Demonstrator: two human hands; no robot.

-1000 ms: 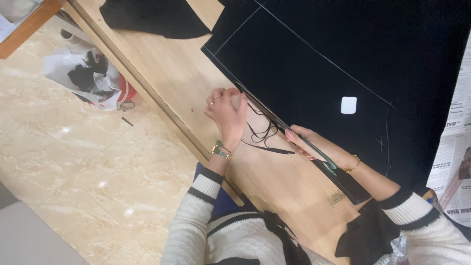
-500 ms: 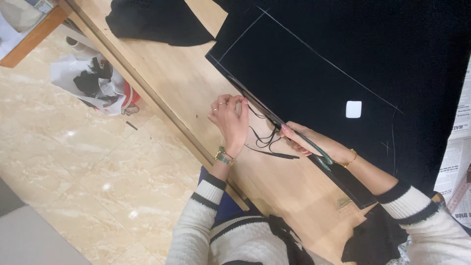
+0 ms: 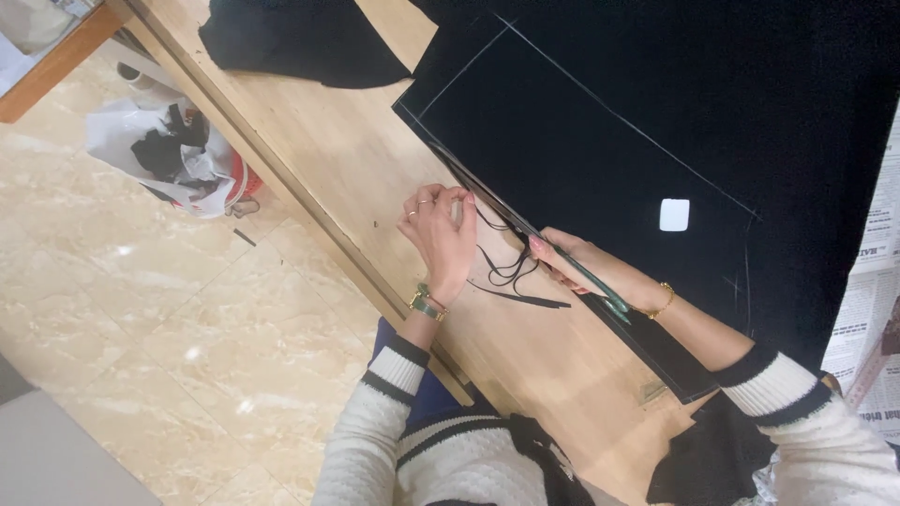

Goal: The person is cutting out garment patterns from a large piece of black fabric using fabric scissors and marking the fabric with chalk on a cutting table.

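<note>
Scissors (image 3: 586, 278) sit clenched in our right hand (image 3: 586, 267); our left hand (image 3: 441, 234) pinches the black fabric (image 3: 600, 141) edge. Slack there could drag our cut off the chalk line (image 3: 619, 117).

Right hand (image 3: 586, 267) grips green-handled scissors (image 3: 583, 275) along the edge of black fabric (image 3: 600, 141) marked with chalk lines. Left hand (image 3: 441, 234) pinches a thin cut strip (image 3: 511, 272) just beside it. Wooden table (image 3: 356, 169); white chalk piece (image 3: 674, 215) on the fabric.
</note>
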